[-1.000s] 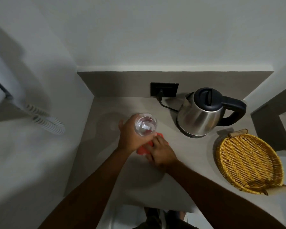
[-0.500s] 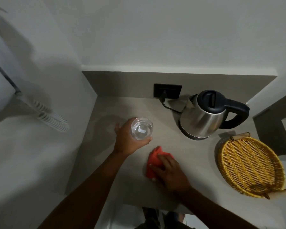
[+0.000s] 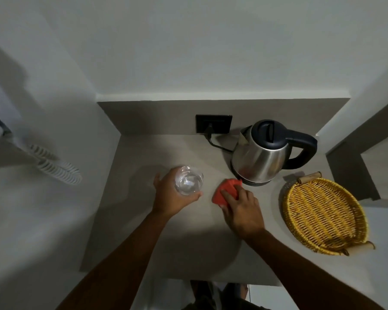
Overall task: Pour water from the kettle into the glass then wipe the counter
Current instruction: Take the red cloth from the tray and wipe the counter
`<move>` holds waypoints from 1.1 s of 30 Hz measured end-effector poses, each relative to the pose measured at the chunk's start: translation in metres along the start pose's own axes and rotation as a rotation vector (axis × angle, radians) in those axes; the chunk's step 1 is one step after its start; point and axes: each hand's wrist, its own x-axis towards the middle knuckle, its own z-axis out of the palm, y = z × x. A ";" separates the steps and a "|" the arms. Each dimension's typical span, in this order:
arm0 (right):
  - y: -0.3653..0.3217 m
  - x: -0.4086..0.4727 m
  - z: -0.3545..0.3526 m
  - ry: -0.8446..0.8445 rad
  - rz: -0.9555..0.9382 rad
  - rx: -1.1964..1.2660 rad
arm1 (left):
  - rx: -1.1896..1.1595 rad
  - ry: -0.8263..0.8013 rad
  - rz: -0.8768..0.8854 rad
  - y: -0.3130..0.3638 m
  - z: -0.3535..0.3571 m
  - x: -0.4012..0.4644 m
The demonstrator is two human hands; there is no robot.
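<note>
My left hand (image 3: pixel 169 195) grips a clear glass (image 3: pixel 188 180) from the left side and holds it upright over the grey counter (image 3: pixel 143 220). Whether the glass touches the counter I cannot tell. My right hand (image 3: pixel 242 205) presses a red cloth (image 3: pixel 224 192) flat on the counter, right in front of the kettle's base. The steel kettle (image 3: pixel 262 157) with a black lid and handle stands at the back right, plugged into a black wall socket (image 3: pixel 213 124).
A woven yellow tray (image 3: pixel 323 214) with wooden handles lies at the right. Walls close off the counter at the left and back. A white coiled cord (image 3: pixel 56 167) hangs on the left wall. The counter's front edge runs below my forearms.
My right hand has slid the red cloth back and to the right, up against the kettle's base. The glass has stayed in my left hand, shifted slightly left of the cloth.
</note>
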 end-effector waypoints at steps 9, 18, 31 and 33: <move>0.010 -0.020 0.004 0.018 0.083 0.007 | -0.091 -0.084 0.004 0.012 0.037 -0.006; 0.033 -0.033 -0.032 0.189 0.252 0.123 | -0.193 -0.062 0.017 0.010 0.043 -0.009; 0.136 -0.050 -0.052 0.014 0.596 0.104 | -0.186 -0.093 -0.081 0.006 0.050 -0.014; 0.126 -0.049 -0.053 0.027 0.599 0.059 | -0.185 -0.117 -0.074 0.006 0.048 -0.016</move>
